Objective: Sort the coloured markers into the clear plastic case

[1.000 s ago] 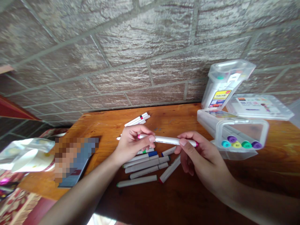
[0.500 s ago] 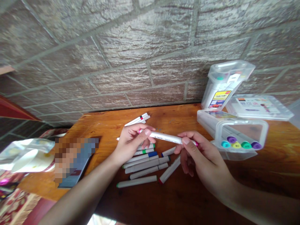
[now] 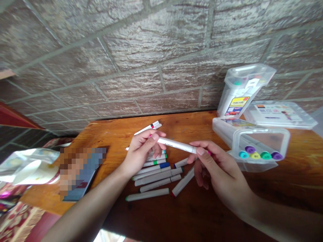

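Note:
A white marker (image 3: 178,145) with pink ends is held level between both hands above the table. My left hand (image 3: 141,149) pinches its left end between thumb and fingers. The right end, its pink tip showing, is gripped by my right hand (image 3: 214,161). Beneath the hands lie several loose markers: one with a blue cap (image 3: 151,170), a grey-white one with a green end (image 3: 147,195) nearest me, and one with a red end (image 3: 182,183) by my right fingers. More white markers (image 3: 147,128) lie behind my left hand, partly hidden by it.
An open clear case (image 3: 222,134) with several markers lies at the right. Behind it stand an upright marker box (image 3: 237,97) and a flat clear case (image 3: 277,114). A dark, partly pixelated device (image 3: 85,178) lies left, near a white cup (image 3: 37,172). A stone wall borders the table.
The held marker has shifted slightly left and up at its left end, and turned a little in the fingers. Both hands have barely moved.

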### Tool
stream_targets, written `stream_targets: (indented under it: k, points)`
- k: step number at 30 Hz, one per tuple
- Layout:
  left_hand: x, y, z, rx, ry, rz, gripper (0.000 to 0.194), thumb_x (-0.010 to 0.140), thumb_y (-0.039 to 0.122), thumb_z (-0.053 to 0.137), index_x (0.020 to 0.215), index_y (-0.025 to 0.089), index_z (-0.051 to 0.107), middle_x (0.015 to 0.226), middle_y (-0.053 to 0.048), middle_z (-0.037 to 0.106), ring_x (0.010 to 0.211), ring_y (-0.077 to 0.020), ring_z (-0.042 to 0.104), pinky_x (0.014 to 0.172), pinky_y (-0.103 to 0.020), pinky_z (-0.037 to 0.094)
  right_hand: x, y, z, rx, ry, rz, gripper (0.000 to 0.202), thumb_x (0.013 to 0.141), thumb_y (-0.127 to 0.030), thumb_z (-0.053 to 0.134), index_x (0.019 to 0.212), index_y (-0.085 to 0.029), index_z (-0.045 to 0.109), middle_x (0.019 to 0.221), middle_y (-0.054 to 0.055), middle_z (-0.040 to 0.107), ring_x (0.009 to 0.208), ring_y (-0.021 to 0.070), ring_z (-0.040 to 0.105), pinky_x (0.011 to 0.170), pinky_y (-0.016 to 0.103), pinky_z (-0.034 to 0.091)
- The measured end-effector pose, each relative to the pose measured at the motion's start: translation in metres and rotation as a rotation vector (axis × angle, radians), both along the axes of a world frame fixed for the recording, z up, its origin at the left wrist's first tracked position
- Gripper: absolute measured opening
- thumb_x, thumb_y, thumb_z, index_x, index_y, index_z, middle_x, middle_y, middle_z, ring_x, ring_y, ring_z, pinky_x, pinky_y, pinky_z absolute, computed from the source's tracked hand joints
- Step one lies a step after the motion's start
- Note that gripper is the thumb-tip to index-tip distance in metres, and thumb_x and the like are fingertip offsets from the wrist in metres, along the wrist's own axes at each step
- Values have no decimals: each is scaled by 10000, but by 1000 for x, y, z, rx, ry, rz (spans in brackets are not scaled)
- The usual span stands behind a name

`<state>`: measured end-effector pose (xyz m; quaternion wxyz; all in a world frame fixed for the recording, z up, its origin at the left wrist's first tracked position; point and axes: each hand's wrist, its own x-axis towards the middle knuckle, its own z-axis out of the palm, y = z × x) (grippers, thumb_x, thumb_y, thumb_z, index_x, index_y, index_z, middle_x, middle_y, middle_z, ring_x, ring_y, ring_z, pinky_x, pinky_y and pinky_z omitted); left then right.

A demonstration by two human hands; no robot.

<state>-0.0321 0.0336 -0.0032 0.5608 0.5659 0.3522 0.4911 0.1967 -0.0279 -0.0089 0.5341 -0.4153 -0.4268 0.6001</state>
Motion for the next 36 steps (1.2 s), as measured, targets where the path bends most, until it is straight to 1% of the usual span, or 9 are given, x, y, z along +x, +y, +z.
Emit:
stream_targets:
  k: [6, 10, 14, 21, 27, 32, 36]
  points:
    - [1, 1, 1, -30, -40, -10, 263, 1006, 386, 722, 1089, 151, 806, 752, -45, 769, 466, -94, 566, 494, -229, 479, 0, 1, -1, 20, 2, 5, 372, 992, -547, 709, 1137, -205, 685, 843, 7, 727, 416, 75, 570, 357, 177, 407]
    - [1, 1, 1, -48, -74, -26, 275, 1003, 385, 718, 1088, 141, 811, 755, -61, 778, 466, -97, 570, 498, -233, 486, 0, 0, 0, 31, 3, 5, 408, 984, -575, 710, 1139, -198, 689, 837, 10, 730, 413, 74, 573, 351, 169, 400]
    - [0, 0, 2, -55, -84, -27, 303, 1002, 392, 711, 1104, 127, 816, 754, -76, 781, 472, -108, 571, 511, -248, 499, 0, 0, 1, 10, 17, -3, 436, 981, -598, 706, 1153, -197, 691, 839, 10, 735, 412, 74, 577, 349, 161, 403]
    - [0, 0, 3, -56, -91, -31, 310, 1007, 381, 699, 1122, 119, 819, 760, -87, 783, 477, -113, 579, 516, -253, 502, 0, 0, 1, -11, 44, -19, 426, 981, -590, 707, 1161, -204, 710, 876, 21, 752, 413, 76, 578, 348, 163, 411]
    - [-1, 0, 2, -61, -98, -30, 320, 1010, 387, 694, 1126, 118, 821, 762, -88, 782, 476, -117, 578, 513, -260, 501, 0, -1, 1, -29, 85, -29, 430, 942, -593, 753, 1143, -215, 709, 828, 13, 760, 402, 90, 572, 341, 174, 423]
    - [0, 0, 2, -60, -94, -23, 311, 1010, 380, 693, 1122, 119, 820, 763, -91, 785, 478, -120, 583, 507, -256, 484, 0, -1, 1, -34, 91, -37, 430, 939, -589, 759, 1144, -214, 714, 823, 11, 760, 406, 92, 581, 342, 169, 416]
    - [0, 0, 3, -64, -96, -18, 320, 1006, 388, 697, 1115, 115, 822, 757, -91, 784, 476, -118, 573, 511, -259, 487, 2, -2, 2, -45, 108, -28, 434, 941, -586, 755, 1153, -210, 713, 859, 23, 767, 409, 91, 582, 346, 178, 425]
